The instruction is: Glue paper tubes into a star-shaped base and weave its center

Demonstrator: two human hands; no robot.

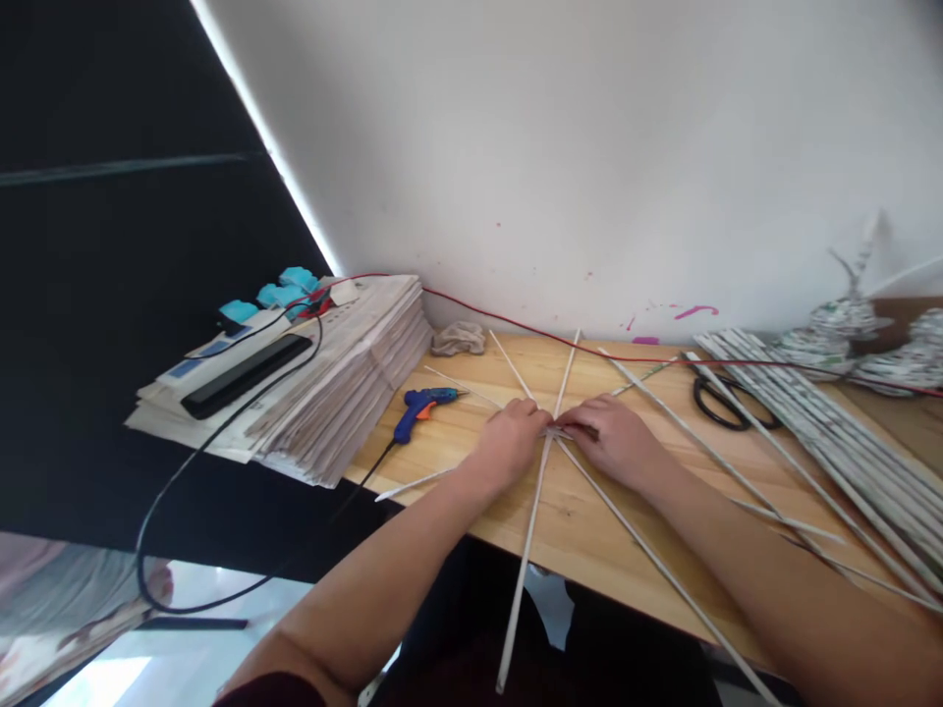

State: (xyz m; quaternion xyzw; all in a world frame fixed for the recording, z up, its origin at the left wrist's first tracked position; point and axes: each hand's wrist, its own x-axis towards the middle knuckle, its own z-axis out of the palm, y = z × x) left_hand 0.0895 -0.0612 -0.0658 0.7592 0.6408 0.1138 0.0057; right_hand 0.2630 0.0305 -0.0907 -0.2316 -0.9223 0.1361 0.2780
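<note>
Several rolled paper sticks (527, 550) fan out like spokes from one crossing point on the wooden table. At that crossing, my left hand (513, 440) is closed, its fingertips pressing on the sticks from the left. My right hand (608, 434) pinches a stick at the same centre, thumb and forefinger together. The fingertips of both hands nearly meet and partly hide the join. To the left of my left hand lies a blue glue gun (421, 408) with an orange trigger, its nozzle pointing right.
A tall stack of newspapers (346, 393) bears a black flat case (247, 375) on the left. Loose paper sticks (825, 422) and black-handled scissors (726, 405) lie right. A red cable (508, 322) crosses behind; a crumpled cloth (458, 339) sits by the wall.
</note>
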